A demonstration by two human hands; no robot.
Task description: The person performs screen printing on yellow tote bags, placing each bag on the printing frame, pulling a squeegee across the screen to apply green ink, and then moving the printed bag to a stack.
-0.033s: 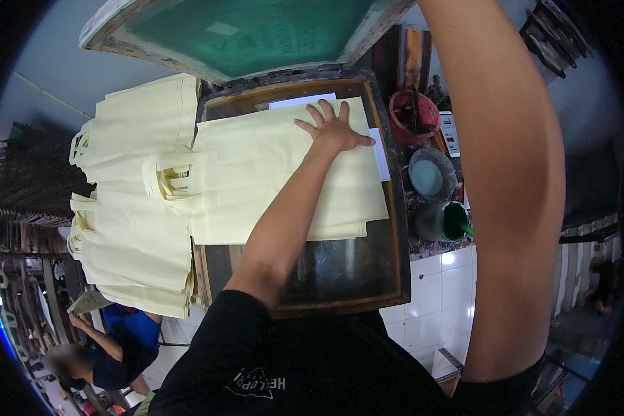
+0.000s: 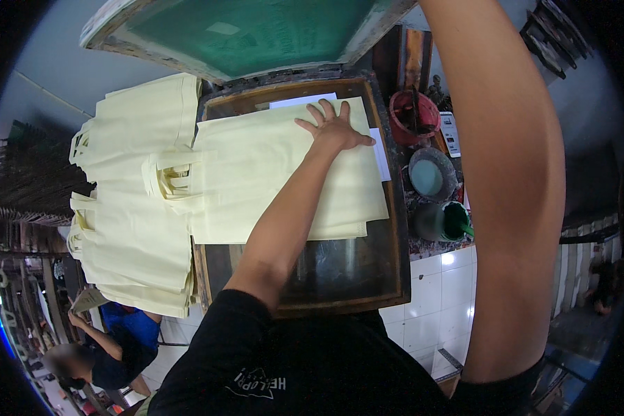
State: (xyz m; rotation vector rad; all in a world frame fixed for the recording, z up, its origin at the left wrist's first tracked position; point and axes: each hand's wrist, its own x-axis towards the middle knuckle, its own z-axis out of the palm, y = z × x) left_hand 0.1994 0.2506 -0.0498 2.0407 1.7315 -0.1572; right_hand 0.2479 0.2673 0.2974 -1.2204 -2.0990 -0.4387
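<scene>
My left hand (image 2: pixel 335 132) lies flat with its fingers spread on a cream cloth tote bag (image 2: pixel 256 166). The bag rests on a dark glass-topped board (image 2: pixel 326 274) with a wooden frame, its handles (image 2: pixel 175 179) toward the left. White sheets (image 2: pixel 380 156) stick out from under the bag's far and right edges. Beyond it, a screen-printing frame (image 2: pixel 239 38) with green mesh is raised at a slant. My right arm (image 2: pixel 509 173) stretches up past the top edge of the picture, near the frame's right side. That hand is out of sight.
Left of the board lies a pile of cream tote bags (image 2: pixel 135 243). On the right stand a red bucket (image 2: pixel 399 107), a bowl of pale liquid (image 2: pixel 426 177), a pot of green ink (image 2: pixel 456 220) and a phone (image 2: pixel 449 134). A person (image 2: pixel 114 350) sits at lower left holding a sheet.
</scene>
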